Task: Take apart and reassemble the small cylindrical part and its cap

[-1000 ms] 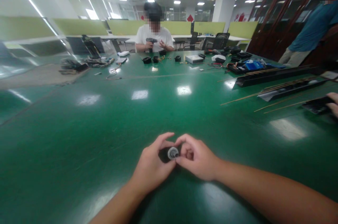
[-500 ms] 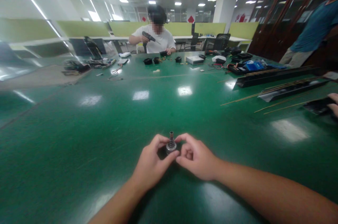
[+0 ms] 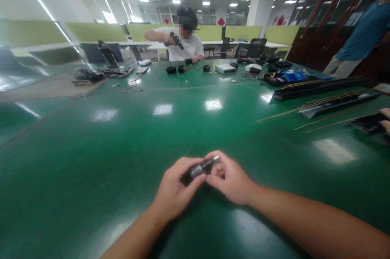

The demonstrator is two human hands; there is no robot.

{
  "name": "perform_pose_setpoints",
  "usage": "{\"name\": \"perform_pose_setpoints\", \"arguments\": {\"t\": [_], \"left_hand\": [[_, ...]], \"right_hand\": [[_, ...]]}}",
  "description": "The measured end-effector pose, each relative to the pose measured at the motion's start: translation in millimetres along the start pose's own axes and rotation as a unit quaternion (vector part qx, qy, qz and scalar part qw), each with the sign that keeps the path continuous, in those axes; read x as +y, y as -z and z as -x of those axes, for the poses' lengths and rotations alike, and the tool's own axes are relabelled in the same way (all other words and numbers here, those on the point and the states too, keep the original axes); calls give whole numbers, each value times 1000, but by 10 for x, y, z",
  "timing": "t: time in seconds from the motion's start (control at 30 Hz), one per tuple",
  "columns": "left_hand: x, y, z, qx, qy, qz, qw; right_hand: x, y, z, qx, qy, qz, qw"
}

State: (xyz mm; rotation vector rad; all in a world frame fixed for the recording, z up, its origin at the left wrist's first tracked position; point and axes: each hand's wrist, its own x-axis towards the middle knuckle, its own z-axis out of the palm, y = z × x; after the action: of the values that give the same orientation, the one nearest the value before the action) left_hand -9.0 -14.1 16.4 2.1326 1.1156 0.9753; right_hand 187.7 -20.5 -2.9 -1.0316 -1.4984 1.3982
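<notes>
A stepped metal shaft part, thick and silvery at one end with a thin ringed stem, is tilted with its stem up to the right. My left hand grips the thick end between thumb and fingers. At the stem side, my right hand has its fingers curled, the index finger behind the stem and the thumb near the thick end. Both hands are just above the green table. The part's underside is hidden by my left fingers.
Across the table a person holds a power drill over small black parts. Black channels with thin rods lie at the right, where another person's hand shows. A person in blue stands behind.
The metal part has tipped from upright to leaning right, its stem now beside my right fingers. Across the table, the co-worker's drill has turned to point more steeply downward.
</notes>
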Motion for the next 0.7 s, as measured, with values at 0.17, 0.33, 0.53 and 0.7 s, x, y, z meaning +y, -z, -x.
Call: {"name": "perform_pose_setpoints", "arguments": {"t": [0.17, 0.33, 0.53, 0.7], "left_hand": [[18, 15, -5, 5, -28, -1, 1000], [19, 10, 10, 1, -33, -4, 999], [-28, -31, 15, 51, -26, -18, 998], [-21, -26, -3, 56, -62, -17, 996]], "right_hand": [[-34, 10, 2, 0, -2, -32, 999], [-59, 12, 4, 2, -11, -60, 998], [-48, 13, 3, -4, -10, -50, 999], [-33, 15, 0, -2, -7, -36, 999]]}}
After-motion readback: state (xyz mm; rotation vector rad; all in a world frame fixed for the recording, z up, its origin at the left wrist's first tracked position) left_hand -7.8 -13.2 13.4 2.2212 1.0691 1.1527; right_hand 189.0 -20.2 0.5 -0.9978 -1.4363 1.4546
